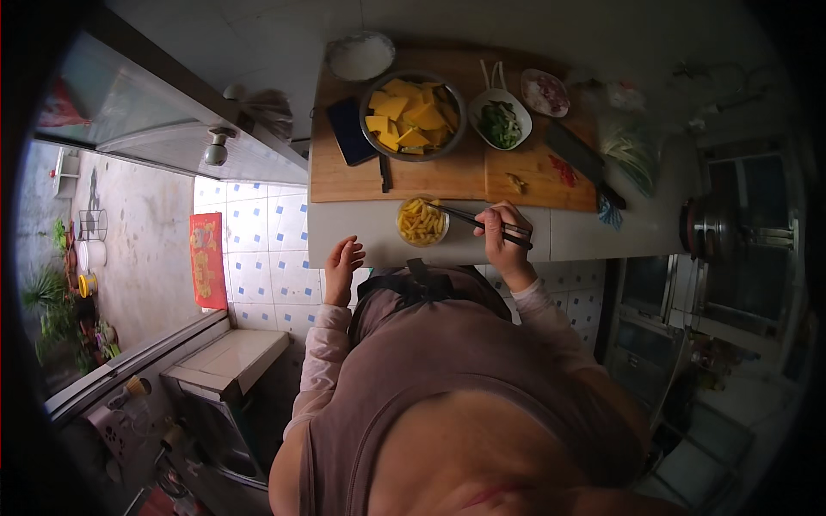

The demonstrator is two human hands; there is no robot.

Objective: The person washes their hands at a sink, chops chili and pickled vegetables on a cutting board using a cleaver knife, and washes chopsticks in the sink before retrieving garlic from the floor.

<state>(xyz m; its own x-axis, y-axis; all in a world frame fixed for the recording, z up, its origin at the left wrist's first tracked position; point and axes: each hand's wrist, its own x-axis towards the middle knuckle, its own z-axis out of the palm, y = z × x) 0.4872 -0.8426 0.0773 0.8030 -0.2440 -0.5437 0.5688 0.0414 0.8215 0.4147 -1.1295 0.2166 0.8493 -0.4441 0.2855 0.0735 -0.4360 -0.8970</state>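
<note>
Dark chopsticks are held in my right hand, their tips at the rim of a small clear bowl of yellow cut strips. That bowl stands near the counter's front edge. My left hand hangs at the counter's edge, left of the bowl, fingers loosely curled with nothing seen in them. Behind the small bowl, a metal bowl full of yellow-orange slices rests on a wooden cutting board. A white bowl of chopped greens is to its right.
A dark phone, a bowl of white powder and a dish of chopped pinkish pieces are on the boards. A cleaver lies at the right beside chopped red bits. A plastic bag and glass-lidded pot stand farther right.
</note>
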